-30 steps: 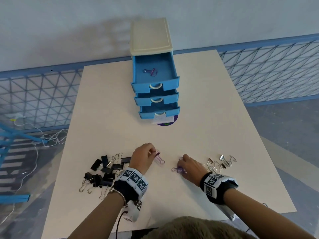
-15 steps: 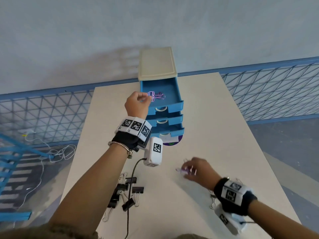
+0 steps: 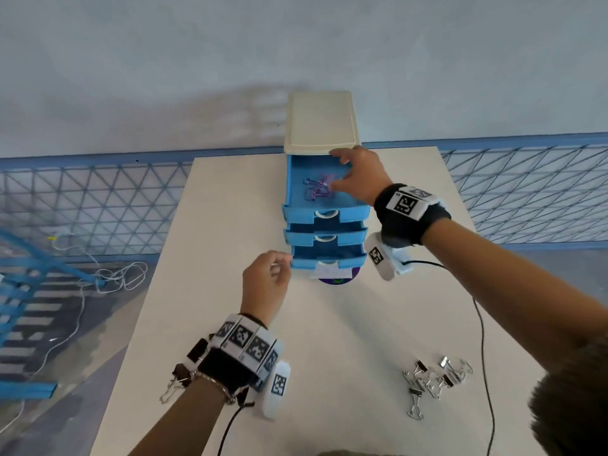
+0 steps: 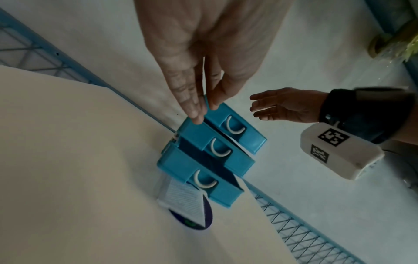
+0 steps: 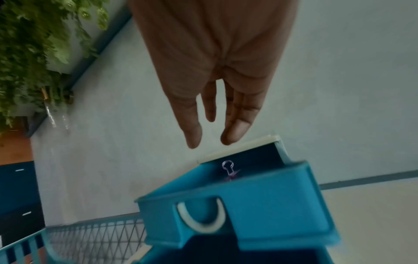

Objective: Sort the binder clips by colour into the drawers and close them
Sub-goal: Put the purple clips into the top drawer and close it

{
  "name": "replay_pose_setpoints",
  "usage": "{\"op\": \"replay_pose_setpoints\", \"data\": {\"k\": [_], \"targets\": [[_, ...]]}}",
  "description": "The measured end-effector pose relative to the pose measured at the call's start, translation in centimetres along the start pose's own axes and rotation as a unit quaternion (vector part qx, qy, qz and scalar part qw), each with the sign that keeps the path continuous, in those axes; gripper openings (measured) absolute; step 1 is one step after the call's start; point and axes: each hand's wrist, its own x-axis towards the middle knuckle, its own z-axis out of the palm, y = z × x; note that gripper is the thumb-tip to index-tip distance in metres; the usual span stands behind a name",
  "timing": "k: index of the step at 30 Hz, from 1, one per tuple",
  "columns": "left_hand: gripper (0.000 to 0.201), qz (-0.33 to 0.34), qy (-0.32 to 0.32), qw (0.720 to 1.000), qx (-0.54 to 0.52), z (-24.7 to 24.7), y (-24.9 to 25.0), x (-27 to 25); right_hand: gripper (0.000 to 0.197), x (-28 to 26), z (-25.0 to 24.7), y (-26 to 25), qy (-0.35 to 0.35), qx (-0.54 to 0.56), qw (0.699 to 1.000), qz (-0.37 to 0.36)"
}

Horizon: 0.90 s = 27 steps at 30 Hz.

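A small drawer unit (image 3: 320, 126) with a cream top stands at the far middle of the table, all three blue drawers pulled out. Purple binder clips (image 3: 316, 189) lie in the top drawer (image 3: 325, 210); one shows in the right wrist view (image 5: 229, 169). My right hand (image 3: 339, 172) hovers over that drawer with spread, straight fingers and holds nothing (image 5: 208, 142). My left hand (image 3: 283, 268) is empty, its fingers relaxed beside the left corner of the bottom drawer (image 3: 329, 260); in the left wrist view (image 4: 203, 110) the fingers point at the drawer fronts.
Silver clips (image 3: 434, 380) lie in a loose pile at the near right. Black clips (image 3: 184, 370) peek out behind my left wrist at the near left. A purple disc with a paper (image 3: 335, 278) lies under the unit. A black cable (image 3: 483, 340) trails from my right wrist.
My left hand let its purple clip go in the top drawer and drew back toward me. My right hand rose from the table with a purple clip and has released it over the drawer.
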Motion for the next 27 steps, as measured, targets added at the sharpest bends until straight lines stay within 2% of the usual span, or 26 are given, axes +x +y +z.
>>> {"op": "replay_pose_setpoints", "data": {"k": [4, 6, 9, 13, 19, 24, 27], "targets": [[0.011, 0.023, -0.052, 0.998, 0.021, -0.6, -1.9, -2.6, 0.046, -1.4, 0.7, 1.8, 0.010, 0.012, 1.000, 0.005], [0.013, 0.050, -0.116, 0.991, 0.044, -0.8, -3.1, -4.6, 0.041, -2.5, 0.8, 3.2, 0.030, 0.000, 1.000, 0.003], [0.028, 0.075, -0.207, 0.970, 0.101, -1.2, -5.5, -8.5, 0.042, -3.7, 0.8, 5.2, 0.057, -0.007, 0.998, 0.008], [0.037, 0.123, -0.304, 0.911, 0.248, -1.4, -8.3, -13.8, 0.051, -4.5, 1.2, 6.6, 0.068, 0.006, 0.998, 0.012], [0.071, 0.175, -0.408, 0.809, 0.385, -0.1, -12.1, -18.3, 0.068, -4.6, 2.3, 6.4, 0.074, 0.042, 0.996, 0.016], [0.079, 0.170, -0.458, 0.768, 0.415, 1.3, -13.6, -19.7, 0.074, -4.2, 2.9, 6.3, 0.088, 0.046, 0.995, 0.013], [0.079, 0.163, -0.455, 0.765, 0.426, 2.1, -13.8, -19.9, 0.079, -3.7, 2.7, 6.3, 0.095, 0.033, 0.995, 0.005]]}}
